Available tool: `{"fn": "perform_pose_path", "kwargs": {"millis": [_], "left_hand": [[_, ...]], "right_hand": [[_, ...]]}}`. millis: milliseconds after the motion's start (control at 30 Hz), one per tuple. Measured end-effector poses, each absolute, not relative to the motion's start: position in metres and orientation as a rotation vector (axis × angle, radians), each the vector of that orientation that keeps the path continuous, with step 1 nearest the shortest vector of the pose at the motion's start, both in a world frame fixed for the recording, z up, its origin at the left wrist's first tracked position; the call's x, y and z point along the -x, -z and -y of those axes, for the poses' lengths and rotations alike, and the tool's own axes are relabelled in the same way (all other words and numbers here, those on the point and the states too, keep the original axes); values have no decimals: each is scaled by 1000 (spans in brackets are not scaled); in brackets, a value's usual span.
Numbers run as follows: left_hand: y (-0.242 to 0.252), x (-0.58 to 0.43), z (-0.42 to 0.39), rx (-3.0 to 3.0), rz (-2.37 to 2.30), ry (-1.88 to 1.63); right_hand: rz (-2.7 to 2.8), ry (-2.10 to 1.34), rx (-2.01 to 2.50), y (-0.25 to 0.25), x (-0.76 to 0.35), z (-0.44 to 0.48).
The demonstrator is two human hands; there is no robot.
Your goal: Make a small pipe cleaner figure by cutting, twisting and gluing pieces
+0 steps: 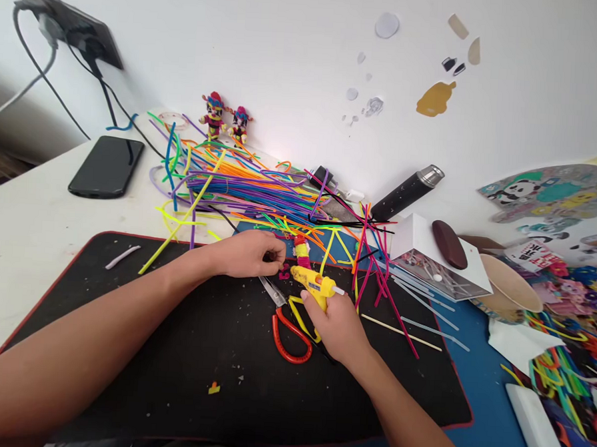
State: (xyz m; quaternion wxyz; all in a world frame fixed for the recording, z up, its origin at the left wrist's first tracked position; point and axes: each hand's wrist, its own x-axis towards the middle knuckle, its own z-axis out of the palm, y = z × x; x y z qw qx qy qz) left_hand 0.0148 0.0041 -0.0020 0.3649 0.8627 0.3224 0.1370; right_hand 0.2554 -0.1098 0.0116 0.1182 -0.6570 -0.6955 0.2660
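My right hand (341, 322) is wrapped round a yellow hot glue gun (318, 284), with a white glue stick poking from its back end. The nozzle points left, at a small curled magenta piece (284, 271) that looks like pipe cleaner. Right above that piece, my left hand (254, 253) has its thumb and fingers pinched together; whether they grip it is hard to make out. A small pipe-cleaner figure (302, 250) in red, yellow and magenta is just behind the nozzle. Scissors (291, 336) with red handles lie below, beside a bent yellow pipe cleaner (301, 317).
A black mat (186, 364) covers the front of the table. Behind it spreads a heap of coloured pipe cleaners (260, 188), with two finished dolls (214, 116) by the wall. A phone (106, 167) lies left; a black flask (405, 192) and a white box (412, 246) stand right.
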Motion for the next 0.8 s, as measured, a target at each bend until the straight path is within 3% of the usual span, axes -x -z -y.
{"fn": "perform_pose_path", "kwargs": {"millis": [233,600,800], "left_hand": [[3,-14,-4,-2206,-853,-363],[3,-11,-5,-2222,-907,-391],[-1,-4,-13,-2049,-988,-636]], "right_hand": [[1826,-991,1850,-11,-260,122],[1742,-970,1788,-9,-260,139],[1809,-993,1749,-11,-257,151]]}}
